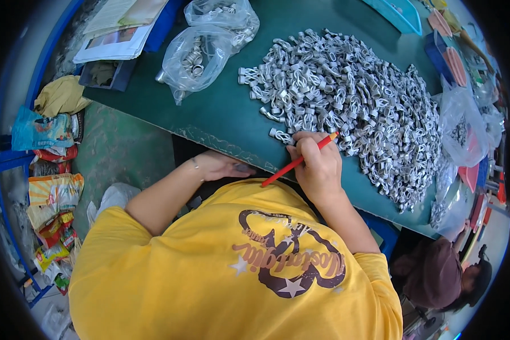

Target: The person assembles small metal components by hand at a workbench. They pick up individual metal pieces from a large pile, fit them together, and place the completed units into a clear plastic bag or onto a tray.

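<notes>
My right hand (318, 167) is closed around a slim red pencil (289, 169), whose wood-coloured tapered end points away to the upper right. Its fingers are at the near edge of a large heap of small silvery metal fittings (345, 85), each with a ribbed collar and loops. One loose metal fitting (280, 135) lies just beside those fingers; whether they touch it I cannot tell. My left hand (224, 166) is at the table's near edge, close to my body, with fingers stretched out and nothing seen in it. Its fingertips look dark.
The heap rests on a green table (209, 107). Clear plastic bags of metal parts (195, 59) stand at the far left beside papers (119, 34) and a grey bin (110, 73). Another clear bag (462, 124) and a turquoise tray (399, 14) are rightward. A person (436, 272) sits at the right.
</notes>
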The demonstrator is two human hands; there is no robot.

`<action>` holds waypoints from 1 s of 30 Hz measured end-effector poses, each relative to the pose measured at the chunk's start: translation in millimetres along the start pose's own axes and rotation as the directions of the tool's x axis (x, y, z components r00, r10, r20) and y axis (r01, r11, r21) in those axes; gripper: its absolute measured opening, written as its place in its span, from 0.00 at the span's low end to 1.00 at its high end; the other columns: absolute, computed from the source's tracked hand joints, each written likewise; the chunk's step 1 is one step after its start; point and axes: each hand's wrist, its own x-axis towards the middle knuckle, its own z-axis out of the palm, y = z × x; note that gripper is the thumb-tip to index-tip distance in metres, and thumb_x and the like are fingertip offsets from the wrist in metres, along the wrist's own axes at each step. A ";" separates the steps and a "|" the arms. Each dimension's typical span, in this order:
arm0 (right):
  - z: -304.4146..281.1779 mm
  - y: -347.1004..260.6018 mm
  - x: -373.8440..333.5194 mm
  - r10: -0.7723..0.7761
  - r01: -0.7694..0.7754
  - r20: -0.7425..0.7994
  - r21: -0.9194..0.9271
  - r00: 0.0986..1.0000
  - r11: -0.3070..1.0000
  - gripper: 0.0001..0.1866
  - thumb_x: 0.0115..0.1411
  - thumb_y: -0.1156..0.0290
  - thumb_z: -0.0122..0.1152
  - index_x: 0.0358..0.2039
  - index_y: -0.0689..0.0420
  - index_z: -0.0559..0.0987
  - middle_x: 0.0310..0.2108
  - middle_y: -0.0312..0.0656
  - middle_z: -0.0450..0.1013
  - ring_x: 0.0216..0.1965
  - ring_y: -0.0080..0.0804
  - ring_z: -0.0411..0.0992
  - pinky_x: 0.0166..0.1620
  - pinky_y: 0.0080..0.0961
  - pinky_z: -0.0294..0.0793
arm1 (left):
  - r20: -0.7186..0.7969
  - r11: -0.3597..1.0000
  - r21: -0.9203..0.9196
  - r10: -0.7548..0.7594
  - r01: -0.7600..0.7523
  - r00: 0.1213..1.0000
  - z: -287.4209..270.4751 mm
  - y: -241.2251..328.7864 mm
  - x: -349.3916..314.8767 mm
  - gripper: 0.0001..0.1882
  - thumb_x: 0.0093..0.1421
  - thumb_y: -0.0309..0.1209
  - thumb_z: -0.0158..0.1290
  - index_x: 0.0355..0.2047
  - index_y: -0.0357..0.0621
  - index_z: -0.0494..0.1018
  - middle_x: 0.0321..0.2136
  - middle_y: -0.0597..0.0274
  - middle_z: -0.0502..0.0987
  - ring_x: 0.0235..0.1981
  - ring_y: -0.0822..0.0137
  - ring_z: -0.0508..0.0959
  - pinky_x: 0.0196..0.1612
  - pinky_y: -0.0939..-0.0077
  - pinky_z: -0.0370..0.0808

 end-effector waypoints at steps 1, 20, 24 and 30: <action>0.2 1.7 -0.5 0.003 -0.003 -0.013 0.012 1.000 1.000 0.16 0.39 0.82 0.65 0.21 0.57 0.65 0.28 0.43 0.73 0.27 0.43 0.70 0.30 0.32 0.69 | -0.040 1.000 -0.016 0.013 -0.013 0.999 7.8 0.5 8.7 0.19 0.57 0.35 0.52 0.48 0.43 0.67 0.43 0.56 0.73 0.44 0.61 0.73 0.45 0.67 0.73; -11.2 8.9 -17.0 0.349 -0.235 0.129 0.930 0.928 0.281 0.18 0.47 0.89 0.61 0.25 0.56 0.61 0.34 0.46 0.70 0.34 0.25 0.71 0.39 0.20 0.73 | 0.065 0.659 0.586 0.541 -0.471 0.838 130.6 57.3 -53.7 0.09 0.56 0.21 0.53 0.37 0.32 0.71 0.27 0.61 0.76 0.25 0.76 0.76 0.29 0.86 0.73; -11.5 9.0 -18.4 0.379 -0.178 0.078 0.955 0.922 0.238 0.19 0.47 0.90 0.61 0.25 0.57 0.60 0.35 0.47 0.69 0.39 0.33 0.72 0.42 0.24 0.75 | 0.311 0.196 0.723 0.764 -0.663 0.565 134.5 53.7 -43.5 0.10 0.50 0.16 0.57 0.34 0.34 0.74 0.29 0.59 0.74 0.28 0.75 0.75 0.31 0.85 0.73; -12.2 4.9 -20.5 0.344 -0.011 -0.208 0.842 0.916 0.539 0.22 0.45 0.89 0.62 0.28 0.57 0.59 0.39 0.51 0.66 0.41 0.36 0.73 0.41 0.26 0.76 | 0.280 0.306 0.662 0.746 -0.684 0.604 130.4 49.6 -35.1 0.11 0.50 0.16 0.56 0.36 0.32 0.74 0.31 0.57 0.75 0.29 0.72 0.76 0.32 0.83 0.75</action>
